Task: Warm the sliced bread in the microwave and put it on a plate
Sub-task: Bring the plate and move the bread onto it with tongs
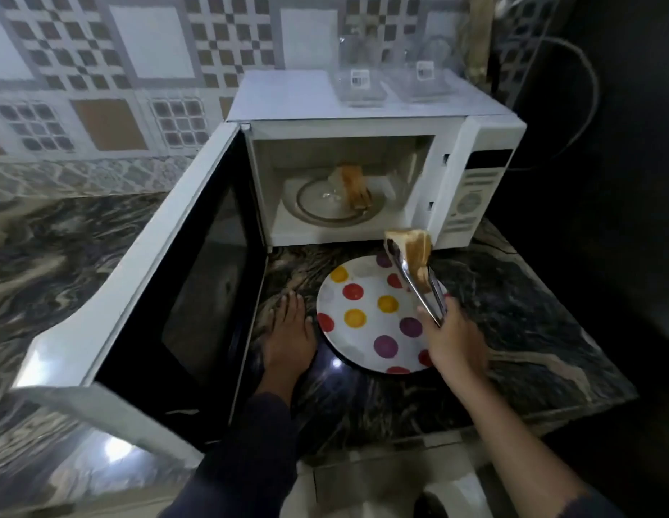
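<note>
My right hand (454, 342) grips metal tongs (424, 293) that pinch a slice of bread (413, 250) in the air above the far right edge of a white plate with coloured dots (366, 315). The plate lies on the marble counter in front of the white microwave (471, 173), whose door (168, 278) stands wide open to the left. Inside, another slice of bread (353, 188) stands on the glass turntable (325, 203). My left hand (290, 332) rests flat on the counter just left of the plate, fingers straight.
Two clear plastic containers (363, 80) sit on top of the microwave. A power cable (583, 87) loops along the dark wall at right. The marble counter (531, 330) ends at a front edge near my forearms. A tiled wall stands behind.
</note>
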`<state>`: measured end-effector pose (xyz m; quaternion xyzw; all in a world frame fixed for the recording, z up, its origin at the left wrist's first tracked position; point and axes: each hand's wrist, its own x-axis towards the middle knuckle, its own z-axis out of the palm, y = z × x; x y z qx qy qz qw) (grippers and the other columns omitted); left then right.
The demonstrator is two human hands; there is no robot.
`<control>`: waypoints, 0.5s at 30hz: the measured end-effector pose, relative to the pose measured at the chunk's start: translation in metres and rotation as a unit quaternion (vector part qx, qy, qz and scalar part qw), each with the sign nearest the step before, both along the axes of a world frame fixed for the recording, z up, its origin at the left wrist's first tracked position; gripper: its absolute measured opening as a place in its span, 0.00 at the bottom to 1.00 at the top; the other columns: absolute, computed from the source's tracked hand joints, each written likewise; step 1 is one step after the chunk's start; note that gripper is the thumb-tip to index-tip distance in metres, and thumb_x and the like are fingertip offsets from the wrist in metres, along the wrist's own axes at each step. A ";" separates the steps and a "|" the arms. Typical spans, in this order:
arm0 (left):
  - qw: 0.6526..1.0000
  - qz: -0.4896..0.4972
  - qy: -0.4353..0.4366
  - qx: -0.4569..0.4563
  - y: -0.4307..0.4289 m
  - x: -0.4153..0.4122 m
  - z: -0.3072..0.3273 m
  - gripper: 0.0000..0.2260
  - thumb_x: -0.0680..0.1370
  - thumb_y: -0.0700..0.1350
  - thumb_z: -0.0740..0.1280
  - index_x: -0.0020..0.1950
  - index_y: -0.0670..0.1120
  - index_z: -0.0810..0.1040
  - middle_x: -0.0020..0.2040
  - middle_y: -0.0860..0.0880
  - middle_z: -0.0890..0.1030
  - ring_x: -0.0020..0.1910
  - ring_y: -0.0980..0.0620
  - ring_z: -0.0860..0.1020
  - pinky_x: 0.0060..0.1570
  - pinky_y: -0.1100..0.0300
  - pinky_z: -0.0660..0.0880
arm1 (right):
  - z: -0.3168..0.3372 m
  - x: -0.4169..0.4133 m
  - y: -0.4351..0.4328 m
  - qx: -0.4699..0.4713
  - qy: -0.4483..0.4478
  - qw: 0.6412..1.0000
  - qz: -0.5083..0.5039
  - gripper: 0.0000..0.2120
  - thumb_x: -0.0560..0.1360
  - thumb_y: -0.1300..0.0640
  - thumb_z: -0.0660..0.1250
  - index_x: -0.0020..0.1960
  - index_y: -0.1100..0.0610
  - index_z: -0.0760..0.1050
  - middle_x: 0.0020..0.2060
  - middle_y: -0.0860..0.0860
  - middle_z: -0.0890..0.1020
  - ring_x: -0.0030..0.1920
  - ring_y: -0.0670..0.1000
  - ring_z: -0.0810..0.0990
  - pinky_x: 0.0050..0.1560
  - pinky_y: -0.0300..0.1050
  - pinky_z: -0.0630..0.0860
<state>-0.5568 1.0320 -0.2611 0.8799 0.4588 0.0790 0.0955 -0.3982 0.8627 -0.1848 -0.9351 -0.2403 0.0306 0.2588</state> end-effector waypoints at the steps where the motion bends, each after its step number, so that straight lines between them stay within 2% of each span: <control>1: 1.000 0.004 0.003 -0.002 0.003 -0.003 -0.001 0.36 0.71 0.54 0.31 0.76 0.42 0.51 0.77 0.46 0.52 0.77 0.51 0.49 0.73 0.56 0.40 | -0.004 -0.001 -0.003 -0.019 -0.003 1.000 -0.011 0.22 0.76 0.42 0.58 0.64 0.55 0.68 0.54 0.57 0.80 0.52 0.60 0.79 0.45 0.48 0.72; 3: 1.000 0.020 0.009 -0.005 0.003 -0.004 -0.001 0.33 0.73 0.53 0.33 0.76 0.42 0.51 0.77 0.46 0.53 0.77 0.51 0.49 0.73 0.55 0.41 | -0.002 -0.003 -0.014 -0.048 0.009 0.999 -0.017 0.21 0.76 0.42 0.59 0.62 0.55 0.68 0.53 0.58 0.80 0.51 0.60 0.79 0.40 0.46 0.69; 5: 0.999 0.030 0.000 -0.019 0.005 -0.005 0.001 0.25 0.80 0.50 0.41 0.76 0.42 0.50 0.77 0.46 0.52 0.77 0.51 0.48 0.74 0.55 0.41 | -0.006 -0.005 -0.021 -0.073 0.021 0.997 -0.022 0.20 0.76 0.42 0.58 0.58 0.56 0.69 0.50 0.58 0.80 0.49 0.59 0.79 0.37 0.45 0.67; 7: 0.998 -0.049 -0.022 -0.028 -0.024 0.016 0.000 0.23 0.82 0.46 0.48 0.76 0.41 0.50 0.77 0.44 0.52 0.77 0.51 0.48 0.74 0.55 0.42 | -0.014 -0.008 -0.071 -0.097 0.025 0.990 -0.102 0.20 0.76 0.40 0.57 0.56 0.56 0.69 0.49 0.58 0.80 0.47 0.59 0.80 0.37 0.46 0.68; 15: 0.998 -0.042 -0.029 -0.023 -0.018 0.019 0.004 0.23 0.82 0.45 0.48 0.76 0.40 0.50 0.77 0.45 0.51 0.77 0.51 0.48 0.74 0.55 0.43 | -0.014 -0.006 -0.067 -0.078 0.055 0.992 -0.088 0.25 0.75 0.39 0.58 0.58 0.60 0.66 0.54 0.60 0.78 0.51 0.61 0.79 0.39 0.47 0.67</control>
